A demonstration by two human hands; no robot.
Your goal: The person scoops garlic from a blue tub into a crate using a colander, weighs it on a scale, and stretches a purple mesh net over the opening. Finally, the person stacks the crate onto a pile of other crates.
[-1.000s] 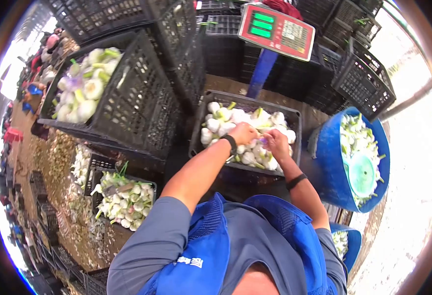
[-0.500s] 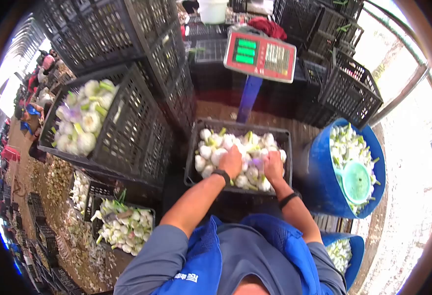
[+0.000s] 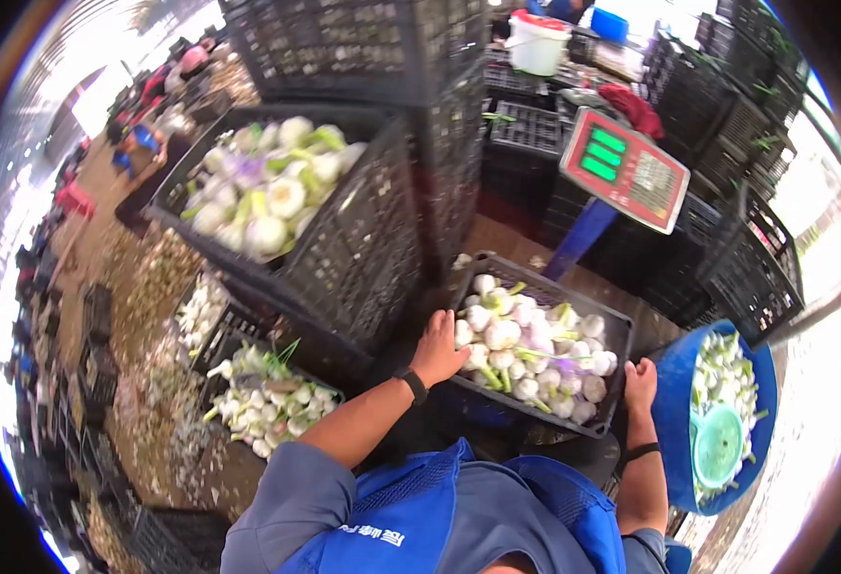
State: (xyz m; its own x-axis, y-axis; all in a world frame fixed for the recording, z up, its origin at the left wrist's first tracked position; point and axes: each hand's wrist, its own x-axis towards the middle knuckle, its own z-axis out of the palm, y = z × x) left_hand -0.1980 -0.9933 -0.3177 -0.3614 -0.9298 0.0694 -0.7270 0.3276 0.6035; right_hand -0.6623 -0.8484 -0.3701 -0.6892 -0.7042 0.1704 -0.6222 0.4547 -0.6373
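A shallow black plastic crate [image 3: 621,332] full of garlic bulbs [image 3: 503,334] with short green stems stands in front of me, turned slightly. My left hand [image 3: 437,349] is at its left side, fingers closed over the rim. On the opposite side my right hand [image 3: 641,386] grips the right rim, with part of its fingers hidden. Behind the crate rises a blue post carrying a red scale display [image 3: 624,170] with lit green panels.
A tall crate of garlic [image 3: 349,215] stands at left beside stacked black crates [image 3: 344,48]. Lower left is another garlic crate [image 3: 272,400]. At right, a blue tub [image 3: 674,421] holds stem pieces and a green strainer [image 3: 718,446]. A white bucket [image 3: 537,46] stands behind.
My hands have moved from among the garlic bulbs out to the crate's left and right sides. The view has turned left, so the scene sits farther right and tilted.
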